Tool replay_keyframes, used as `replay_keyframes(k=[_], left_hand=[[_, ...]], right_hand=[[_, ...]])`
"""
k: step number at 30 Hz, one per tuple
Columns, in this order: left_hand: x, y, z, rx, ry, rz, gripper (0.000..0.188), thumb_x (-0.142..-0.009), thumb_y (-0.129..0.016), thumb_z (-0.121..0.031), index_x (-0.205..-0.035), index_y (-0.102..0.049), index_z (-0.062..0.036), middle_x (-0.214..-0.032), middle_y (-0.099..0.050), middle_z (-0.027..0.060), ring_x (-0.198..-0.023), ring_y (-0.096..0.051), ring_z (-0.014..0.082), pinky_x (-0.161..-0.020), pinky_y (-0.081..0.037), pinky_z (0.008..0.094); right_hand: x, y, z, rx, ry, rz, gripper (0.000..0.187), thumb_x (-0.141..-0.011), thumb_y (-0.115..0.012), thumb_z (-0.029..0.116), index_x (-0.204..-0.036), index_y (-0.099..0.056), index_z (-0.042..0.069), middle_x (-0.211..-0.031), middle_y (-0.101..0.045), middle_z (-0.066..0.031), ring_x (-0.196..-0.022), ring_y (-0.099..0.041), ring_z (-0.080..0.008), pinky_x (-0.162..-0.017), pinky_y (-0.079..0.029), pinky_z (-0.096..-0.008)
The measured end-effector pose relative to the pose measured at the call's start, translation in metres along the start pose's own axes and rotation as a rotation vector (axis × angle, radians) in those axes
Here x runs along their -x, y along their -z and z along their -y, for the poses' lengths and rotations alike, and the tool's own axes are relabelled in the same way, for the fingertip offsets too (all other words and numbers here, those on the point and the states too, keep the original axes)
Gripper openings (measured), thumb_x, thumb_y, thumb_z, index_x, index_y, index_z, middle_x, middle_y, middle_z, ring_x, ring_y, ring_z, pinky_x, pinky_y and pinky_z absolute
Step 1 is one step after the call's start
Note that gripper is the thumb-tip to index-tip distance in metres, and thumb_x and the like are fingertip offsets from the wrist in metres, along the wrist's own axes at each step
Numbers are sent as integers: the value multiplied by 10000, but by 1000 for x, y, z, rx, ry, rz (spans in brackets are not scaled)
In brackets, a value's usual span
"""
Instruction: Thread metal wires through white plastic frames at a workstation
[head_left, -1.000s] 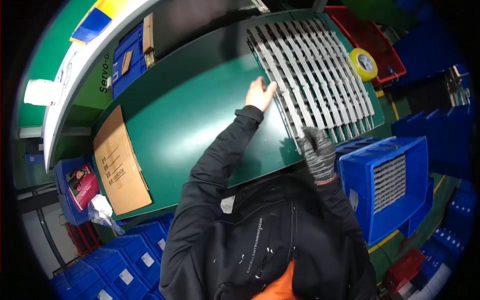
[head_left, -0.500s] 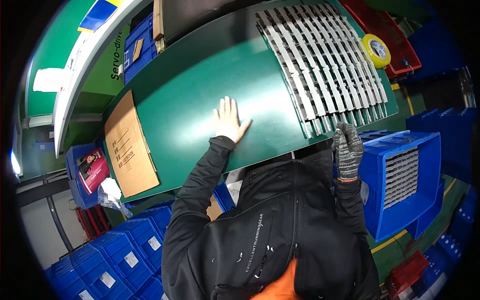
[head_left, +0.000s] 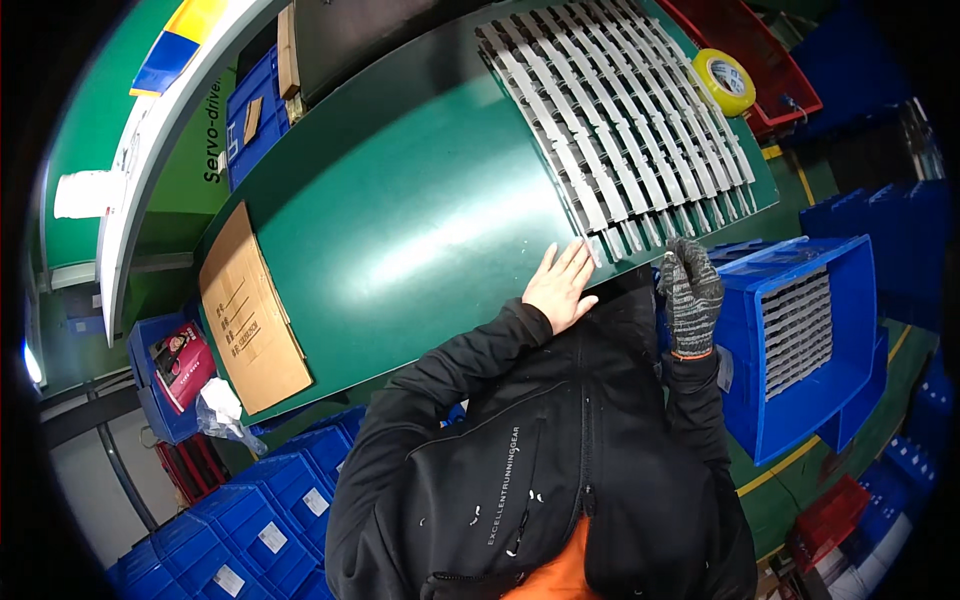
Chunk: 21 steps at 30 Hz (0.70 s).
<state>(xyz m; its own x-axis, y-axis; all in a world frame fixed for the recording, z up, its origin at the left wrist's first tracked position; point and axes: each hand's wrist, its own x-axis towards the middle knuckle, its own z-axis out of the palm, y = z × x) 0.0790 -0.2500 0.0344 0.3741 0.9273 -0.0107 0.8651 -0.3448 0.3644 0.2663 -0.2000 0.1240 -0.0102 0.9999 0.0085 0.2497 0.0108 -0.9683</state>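
Note:
My bare left hand (head_left: 562, 287) lies at the near edge of the green table (head_left: 400, 240), fingers stretched out. Its fingertips are right by the near left corner of a batch of long grey-white slotted strips (head_left: 625, 130). These strips lie side by side in rows across the right part of the table. My right hand (head_left: 692, 297), in a grey knit glove, is at the near ends of the rows. Its fingers are closed together; whatever is between them, if anything, is hidden.
A roll of yellow tape (head_left: 724, 82) sits beside a red bin (head_left: 765, 70) at the far right. Right of me, a blue crate (head_left: 850, 345) holds similar grey strips. Flattened cardboard (head_left: 252, 315) lies on the table's left end. Blue crates (head_left: 250, 520) stand at lower left.
My left hand has moved right and nearer, from the middle of the table to the corner of the strips. The gloved right hand stays nearly in place. The whole view has shifted slightly.

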Motion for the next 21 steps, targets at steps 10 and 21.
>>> replay_keyframes(k=[10, 21], left_hand=[[-1, -11, -22, 21, 121, -53, 726, -802, -513, -421, -1329, -261, 12, -1392, -256, 162, -1311, -201, 275, -1048, -163, 456], [46, 13, 20, -78, 565, -184, 736, -808, -513, -415, -1314, -260, 56, -1388, -241, 201, -1309, -178, 330, -1036, -164, 489]], right_hand=[[2, -8, 1, -3, -10, 62, 168, -810, -579, 38, -966, -601, -21, -844, -622, -77, -728, -565, -104, -657, -470, -244], [-3, -14, 4, -77, -21, 135, 154, -823, -582, 48, -962, -600, -15, -798, -593, -41, -630, -505, -62, -552, -435, -212]])
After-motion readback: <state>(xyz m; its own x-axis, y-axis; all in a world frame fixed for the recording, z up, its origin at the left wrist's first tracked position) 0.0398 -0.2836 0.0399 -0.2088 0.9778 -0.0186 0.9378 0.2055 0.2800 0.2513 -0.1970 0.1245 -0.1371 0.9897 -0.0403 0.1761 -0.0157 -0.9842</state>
